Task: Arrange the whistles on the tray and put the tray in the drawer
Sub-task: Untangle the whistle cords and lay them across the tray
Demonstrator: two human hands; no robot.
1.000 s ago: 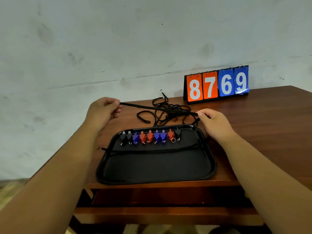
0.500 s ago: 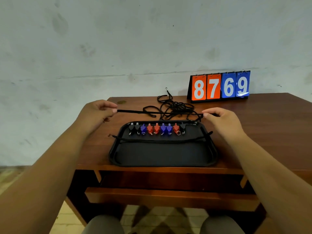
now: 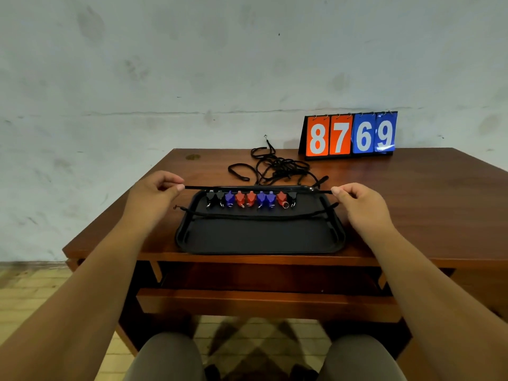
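Pinching a black lanyard taut, left hand and right hand each clamp one end above the whistles rowed along the tray's far edge; lower it level, parallel to the second lanyard, without nudging them.

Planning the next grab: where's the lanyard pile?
In the head view, the lanyard pile lies on the table just behind the tray, left of the scoreboard.

Tray near half bare, reachable from front. Whistles line its far edge; taut cord above them, slack cord across the middle, tangle behind. Drawer open below.
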